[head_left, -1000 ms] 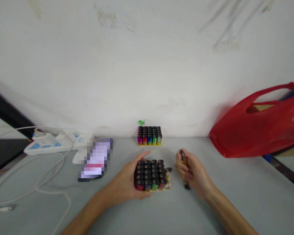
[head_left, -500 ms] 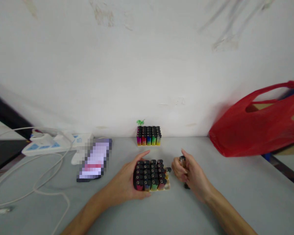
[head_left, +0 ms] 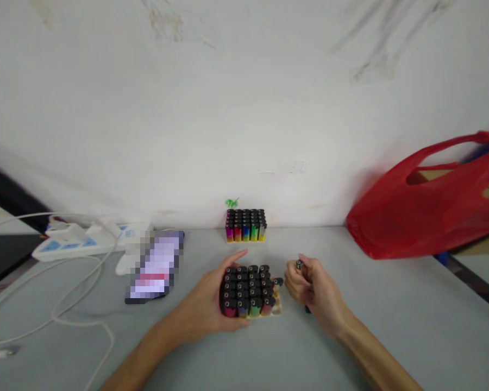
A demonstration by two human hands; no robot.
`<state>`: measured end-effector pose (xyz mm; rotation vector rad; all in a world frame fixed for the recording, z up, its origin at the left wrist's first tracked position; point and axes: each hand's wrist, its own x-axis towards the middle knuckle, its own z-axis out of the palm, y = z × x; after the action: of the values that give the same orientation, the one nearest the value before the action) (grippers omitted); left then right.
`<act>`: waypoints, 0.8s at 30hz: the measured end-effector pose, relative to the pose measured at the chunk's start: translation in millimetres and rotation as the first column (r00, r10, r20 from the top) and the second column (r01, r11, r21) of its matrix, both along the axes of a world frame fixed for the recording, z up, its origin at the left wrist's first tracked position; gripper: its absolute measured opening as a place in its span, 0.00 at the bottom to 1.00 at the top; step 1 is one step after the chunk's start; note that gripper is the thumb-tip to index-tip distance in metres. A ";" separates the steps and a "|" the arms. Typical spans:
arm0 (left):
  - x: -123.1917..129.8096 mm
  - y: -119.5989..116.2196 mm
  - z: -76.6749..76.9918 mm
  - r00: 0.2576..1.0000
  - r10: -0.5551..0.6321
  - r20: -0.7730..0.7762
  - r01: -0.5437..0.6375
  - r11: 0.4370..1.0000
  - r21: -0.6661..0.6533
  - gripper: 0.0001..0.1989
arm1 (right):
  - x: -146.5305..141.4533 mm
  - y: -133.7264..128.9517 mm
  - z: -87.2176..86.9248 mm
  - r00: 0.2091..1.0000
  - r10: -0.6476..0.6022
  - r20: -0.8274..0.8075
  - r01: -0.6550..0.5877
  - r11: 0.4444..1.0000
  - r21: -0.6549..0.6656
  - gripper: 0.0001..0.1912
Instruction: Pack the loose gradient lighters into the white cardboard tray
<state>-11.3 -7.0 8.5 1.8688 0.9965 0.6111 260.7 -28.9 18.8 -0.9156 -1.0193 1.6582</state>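
Observation:
My left hand point(head_left: 206, 301) curves around the left side of a pale tray point(head_left: 275, 310) packed with rows of black-topped lighters point(head_left: 253, 293), thumb and fingers on its far and near sides. One lighter point(head_left: 277, 282) leans in the tray's right column, where several pockets hold nothing. Just right of the tray, my right hand point(head_left: 309, 279) is closed around lighters. A black lighter top point(head_left: 299, 264) shows above its curled fingers, and another dark end pokes out below. How many it holds is hidden by the fingers.
A second full block of coloured lighters point(head_left: 245, 225) stands near the wall. At left lie a phone point(head_left: 157, 266), a power strip point(head_left: 93, 239) and loose white cables point(head_left: 85, 321). A red plastic bag point(head_left: 415, 217) sits at the right on the grey table point(head_left: 261, 361).
My right hand's fingers have drawn in tighter, so less of the lighter tops and of the lower dark end shows. The left hand keeps its hold on the tray; the view shifts slightly.

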 end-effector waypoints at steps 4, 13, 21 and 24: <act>1.3 -0.5 1.8 0.999 -0.010 0.037 0.012 0.999 -0.031 0.62 | 0.3 1.5 4.1 1.000 0.011 -0.010 -0.011 1.000 -0.017 0.31; 3.8 -2.8 5.7 0.997 -0.008 0.079 0.012 0.998 -0.058 0.61 | 4.9 -0.8 9.8 0.994 -0.075 0.080 0.063 0.987 0.147 0.18; 2.3 -1.8 5.7 0.997 -0.014 0.072 0.017 0.999 -0.048 0.61 | 34.1 3.6 17.2 0.964 -0.054 0.260 -0.015 0.967 0.255 0.16; 1.9 -2.1 5.1 0.998 -0.011 0.061 0.013 0.999 -0.048 0.62 | 44.1 3.2 17.8 0.955 0.089 0.283 -0.161 0.957 0.241 0.15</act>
<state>-9.3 -9.1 13.6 1.8022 0.9522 0.6271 304.8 -25.7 36.6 -0.9294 -1.4733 1.4795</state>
